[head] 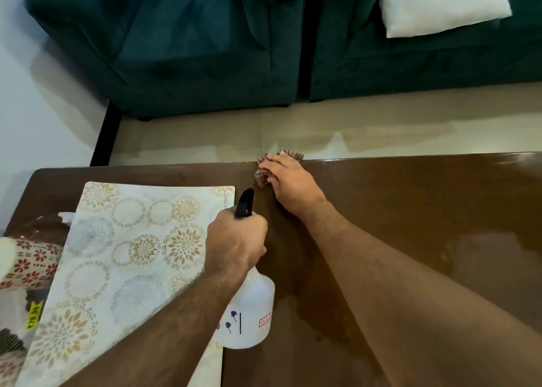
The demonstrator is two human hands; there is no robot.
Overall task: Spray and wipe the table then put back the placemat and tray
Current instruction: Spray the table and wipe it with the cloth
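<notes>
My left hand (236, 240) grips the neck of a white spray bottle (252, 313) with a black nozzle (245, 203), held above the brown table (425, 210) near its middle. My right hand (289, 181) presses a crumpled checked cloth (264, 169) onto the table at its far edge. A patterned placemat (123, 257) with gold and grey circles lies on the left part of the table, partly under my left forearm. A tray (38, 225) pokes out from under the placemat's left side, mostly hidden.
Red-flowered cups or containers (32, 263) and a yellow price tag (33, 316) sit at the left edge. Dark green sofas (190, 49) stand beyond the table across a strip of beige floor (352, 128), with a white cushion (440, 2).
</notes>
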